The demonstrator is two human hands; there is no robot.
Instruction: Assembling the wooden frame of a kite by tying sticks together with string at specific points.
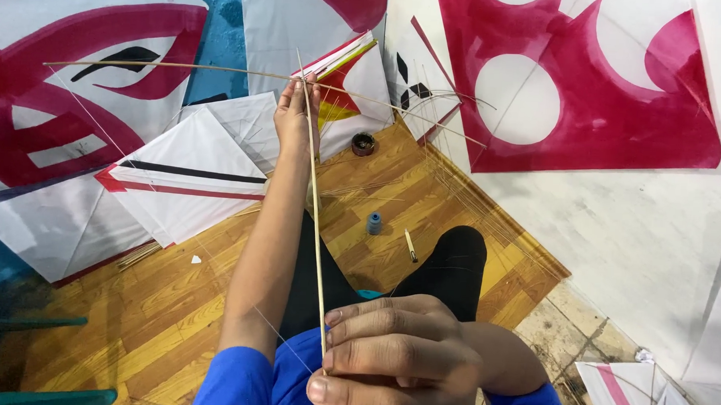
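My left hand (pixel 296 112) is stretched out ahead, pinching the spot where a long straight bamboo stick (pixel 316 217) crosses a thin bowed stick (pixel 181 68). My right hand (pixel 387 355) is close to the camera, fingers closed around the near end of the straight stick. A fine white thread (pixel 138 167) runs from the bowed stick's left tip down toward my right hand. Together the sticks form a kite frame held above my black-trousered legs.
Finished white kites with red and black stripes (pixel 189 180) lean at the left; large magenta-patterned kites (pixel 588 83) hang on the wall. On the wooden floor lie a blue thread spool (pixel 374 223), a small dark pot (pixel 363 143), a short stick (pixel 411 246) and loose bamboo strips (pixel 457 190).
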